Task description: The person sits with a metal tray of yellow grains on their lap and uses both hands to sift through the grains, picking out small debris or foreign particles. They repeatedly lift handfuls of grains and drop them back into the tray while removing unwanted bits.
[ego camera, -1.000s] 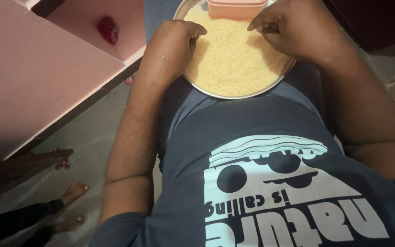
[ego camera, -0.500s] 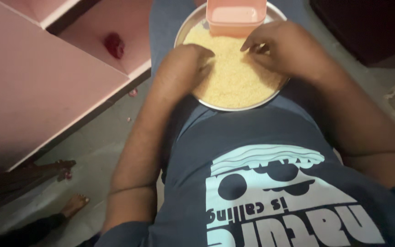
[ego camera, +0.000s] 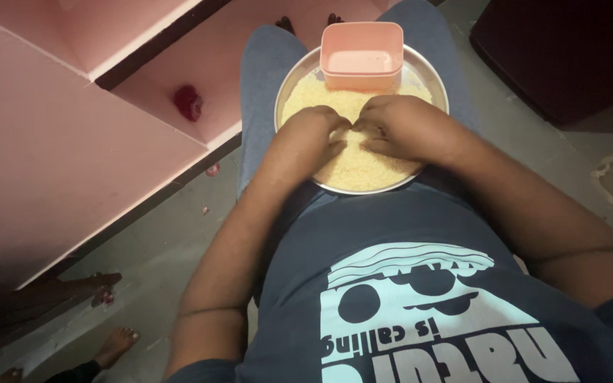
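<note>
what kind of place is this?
Probably a home, with the person seated just above a bare grey floor. A round steel plate of yellow grain rests on the lap, pink shelving stands alongside, and another person's bare foot rests nearby.

Both hands (ego camera: 352,131) now together mid-grains (ego camera: 356,167)

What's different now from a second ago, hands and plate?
Both hands drew together: the left hand and right hand, earlier apart at the sides of the grain, now meet fingertip to fingertip in its middle. The view also tilted, so the whole pink tub shows. Unchanged: the steel plate stays on the lap, tub at its far edge, nothing visibly picked up.
</note>
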